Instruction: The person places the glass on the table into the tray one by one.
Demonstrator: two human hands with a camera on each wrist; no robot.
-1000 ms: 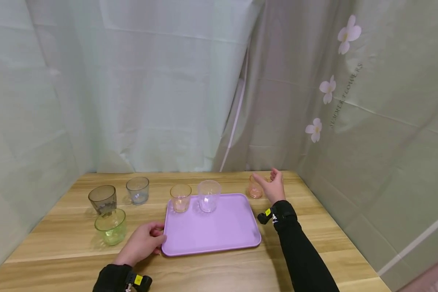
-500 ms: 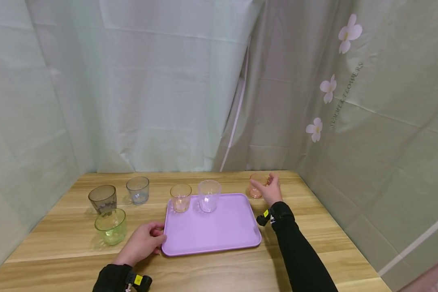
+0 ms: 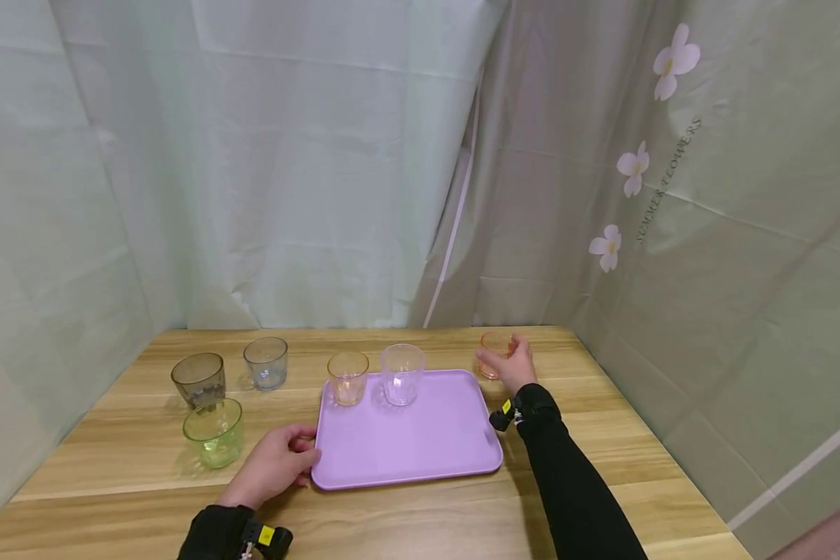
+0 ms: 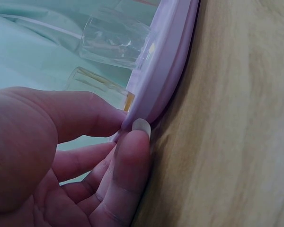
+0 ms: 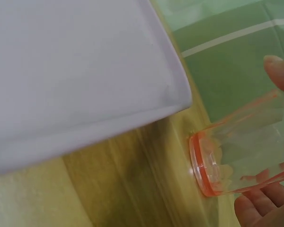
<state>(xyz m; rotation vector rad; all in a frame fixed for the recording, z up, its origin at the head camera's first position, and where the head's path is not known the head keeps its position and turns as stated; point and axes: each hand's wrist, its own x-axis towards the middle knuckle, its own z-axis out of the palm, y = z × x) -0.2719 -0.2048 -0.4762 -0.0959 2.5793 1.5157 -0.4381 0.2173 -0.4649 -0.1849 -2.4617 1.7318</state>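
My left hand (image 3: 273, 465) pinches the near left edge of a lilac tray (image 3: 413, 443) between thumb and fingers; the left wrist view shows the thumb on the rim. Beyond the tray's far right corner, my right hand (image 3: 516, 369) is around an orange-tinted glass (image 5: 246, 146). Its thumb is on one side near the rim, its fingers on the other, and the glass stands upright on the table. An amber-rimmed glass (image 3: 348, 381) and a clear glass (image 3: 402, 377) stand side by side at the tray's far left part.
On the left of the wooden table (image 3: 126, 467) stand a green glass (image 3: 215, 443), a dark grey-brown glass (image 3: 199, 381) and a bluish-grey glass (image 3: 267, 365). Pale curtains (image 3: 308, 171) hang along the table's back and sides.
My right hand has moved slightly left and its thumb and fingers have closed in around the orange glass. The left hand and the tray have stayed in place.
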